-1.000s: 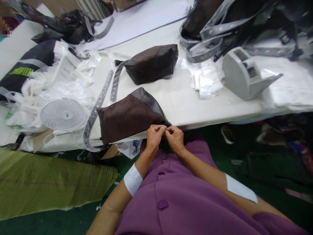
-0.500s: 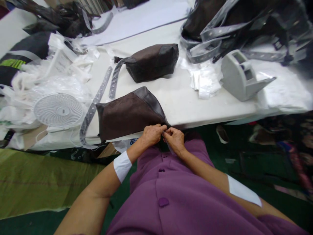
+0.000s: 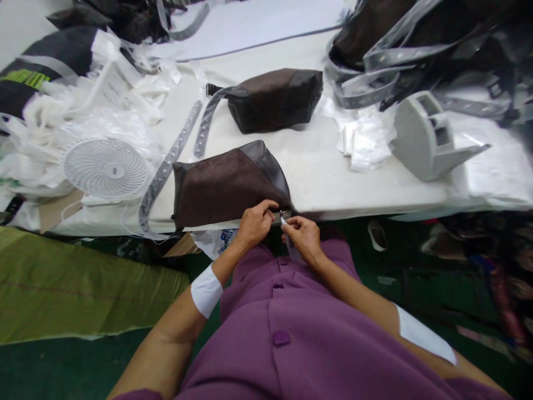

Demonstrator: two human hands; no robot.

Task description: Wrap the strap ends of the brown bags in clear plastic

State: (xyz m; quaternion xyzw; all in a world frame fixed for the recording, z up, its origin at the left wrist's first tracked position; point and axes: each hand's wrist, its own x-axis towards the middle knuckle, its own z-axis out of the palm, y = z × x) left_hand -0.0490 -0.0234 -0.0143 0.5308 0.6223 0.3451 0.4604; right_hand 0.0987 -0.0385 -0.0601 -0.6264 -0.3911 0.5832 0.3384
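Brown bag (image 3: pixel 229 189) on table (image 3: pixel 353 191) edge, probably light, kinda soft, best held by its dark end panel (image 3: pixel 268 162). My right hand (image 3: pixel 306 238) pinches a clear-wrapped tab (image 3: pixel 283 221); left hand (image 3: pixel 255 225), can't tell.

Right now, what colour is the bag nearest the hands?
The bag is dark brown with a black corner panel, best seen in the head view.
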